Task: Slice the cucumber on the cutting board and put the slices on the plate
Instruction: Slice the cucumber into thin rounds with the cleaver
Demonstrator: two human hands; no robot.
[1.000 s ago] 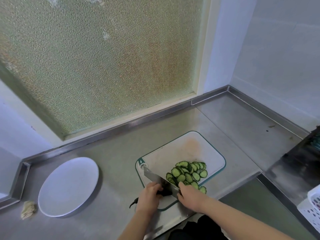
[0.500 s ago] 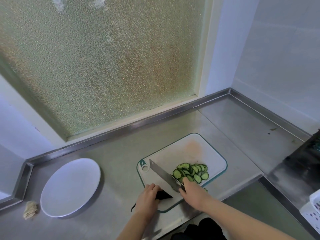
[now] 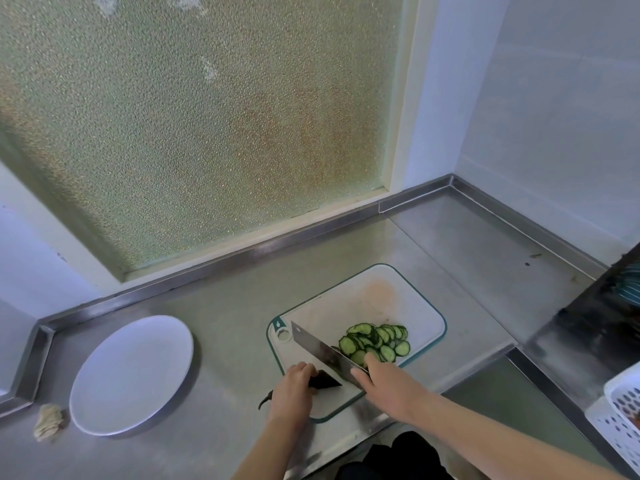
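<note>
One crumpled rag point(image 3: 48, 421) lies on the counter point(image 3: 225, 327), just beside the white plate point(image 3: 131, 375). The left hand point(image 3: 292, 388) grips the black handle of the knife point(image 3: 322, 351). The right hand point(image 3: 388, 386) rests extended fingers against the blade, touching the cucumber slices point(image 3: 377, 342) piled on the cutting board point(image 3: 381, 299). A white basket point(image 3: 620, 417) stands far right.

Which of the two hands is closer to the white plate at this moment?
Left. The left hand grips the knife at the cutting board's left edge, right of the plate. The right hand is farther right, at the blade beside the cucumber slices.
</note>
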